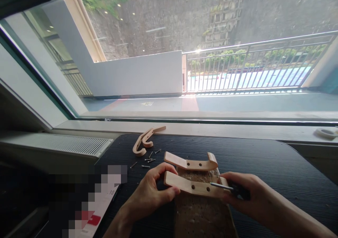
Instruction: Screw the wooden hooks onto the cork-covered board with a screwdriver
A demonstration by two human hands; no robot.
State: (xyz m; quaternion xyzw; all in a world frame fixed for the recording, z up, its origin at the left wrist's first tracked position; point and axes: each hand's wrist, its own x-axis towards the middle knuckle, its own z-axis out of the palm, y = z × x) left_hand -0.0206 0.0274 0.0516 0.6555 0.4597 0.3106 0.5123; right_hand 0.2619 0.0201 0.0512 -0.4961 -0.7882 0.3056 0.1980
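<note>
Across the brown board (203, 215), at the centre of the dial, lies the near wooden hook (181, 184), its two dark holes facing up and its curled end toward three o'clock; whether it rests on the board or is held just over it, I cannot tell. At nine o'clock the left hand (154, 187) is partly closed, thumb on the near edge and forefinger on the far edge, pinching the hook's straight end. At three o'clock the right hand (250, 187) is curled around the dark handle of the screwdriver (224, 186), its fingers also meeting the curled end. The metal shaft points to nine o'clock over the hook, its tip just beside the right-hand hole; contact is unclear.

At twelve o'clock, just beyond, the far hook (194, 163) lies across the board, curled end also toward three. Several screws (145, 166) are scattered near ten o'clock, and slightly past them two loose hooks (141, 143) lie together. All this is on the black table (266, 164). Farther out are a pale ring (326, 134) between two and three, the windowsill (206, 131) at twelve, and outdoors a metal railing (248, 72) near one o'clock.
</note>
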